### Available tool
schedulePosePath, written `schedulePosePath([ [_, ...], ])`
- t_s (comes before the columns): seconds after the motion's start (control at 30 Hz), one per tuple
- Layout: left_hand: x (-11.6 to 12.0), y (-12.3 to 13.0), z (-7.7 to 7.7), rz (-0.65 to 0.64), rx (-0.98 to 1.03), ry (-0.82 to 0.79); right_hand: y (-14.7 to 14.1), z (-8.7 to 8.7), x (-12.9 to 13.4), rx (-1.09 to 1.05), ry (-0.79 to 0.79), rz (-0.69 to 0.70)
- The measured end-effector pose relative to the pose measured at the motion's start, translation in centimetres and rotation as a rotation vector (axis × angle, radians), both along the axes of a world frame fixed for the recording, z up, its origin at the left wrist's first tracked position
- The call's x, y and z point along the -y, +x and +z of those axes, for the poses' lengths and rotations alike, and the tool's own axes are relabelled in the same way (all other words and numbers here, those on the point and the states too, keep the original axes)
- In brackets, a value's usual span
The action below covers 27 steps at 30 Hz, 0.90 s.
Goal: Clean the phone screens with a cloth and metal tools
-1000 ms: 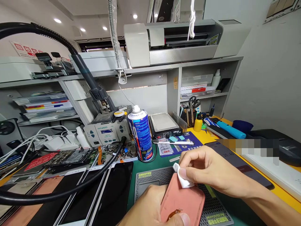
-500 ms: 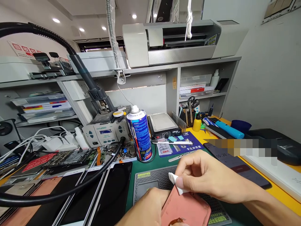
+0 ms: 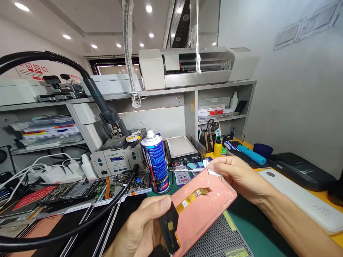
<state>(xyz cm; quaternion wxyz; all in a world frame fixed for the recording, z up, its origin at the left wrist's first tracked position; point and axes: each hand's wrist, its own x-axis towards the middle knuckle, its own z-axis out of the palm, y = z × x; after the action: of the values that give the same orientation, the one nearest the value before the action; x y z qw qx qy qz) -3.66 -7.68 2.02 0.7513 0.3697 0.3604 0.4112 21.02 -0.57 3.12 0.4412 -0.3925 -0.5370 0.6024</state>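
Note:
My left hand [image 3: 144, 221] grips the lower left end of a phone display panel [image 3: 206, 214], its thumb on a black section [image 3: 168, 217] there. The panel's copper-pink back faces me, tilted, with a gold flex cable [image 3: 191, 200] lying across it. At the upper corner, my right hand [image 3: 238, 178] pinches a folded white wipe [image 3: 214, 172] against the panel's edge. Beneath the panel lies a grey perforated mat [image 3: 217, 239].
A blue spray can [image 3: 155, 164] stands behind the panel, beside a flat heating plate [image 3: 180, 148]. A black hose [image 3: 88, 217] curves over several phone screens on the left. To the right lie a white power bank [image 3: 300, 200] and a black case [image 3: 302, 169].
The panel has been raised and turned, so its back and flex cable now show. My left hand has come into fuller view. The right hand stays at the panel's corner with the wipe.

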Motion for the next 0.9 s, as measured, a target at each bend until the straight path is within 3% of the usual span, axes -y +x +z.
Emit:
schedulePosePath([
  [0.1, -0.3, 0.5, -0.2, 0.029, -0.090, 0.074, -0.3, -0.3, -0.2, -0.015, 0.036, -0.030],
  [0.3, -0.8, 0.8, -0.1, 0.254, -0.270, 0.186, 0.1, -0.3, -0.2, 0.033, 0.110, -0.024],
  [0.57, -0.8, 0.3, -0.3, 0.376, -0.227, 0.218, 1.1, -0.1, 0.5, 0.264, 0.065, 0.279],
  [0.73, -0.9, 0.2, -1.2, 0.438, -0.241, 0.295, -0.8, -1.4, 1.2, 0.353, -0.060, 0.482],
  [0.9, -0.7, 0.6, -1.5, 0.487, -0.386, 0.396, -3.0, -2.3, 2.3, 0.393, -0.078, 0.545],
])
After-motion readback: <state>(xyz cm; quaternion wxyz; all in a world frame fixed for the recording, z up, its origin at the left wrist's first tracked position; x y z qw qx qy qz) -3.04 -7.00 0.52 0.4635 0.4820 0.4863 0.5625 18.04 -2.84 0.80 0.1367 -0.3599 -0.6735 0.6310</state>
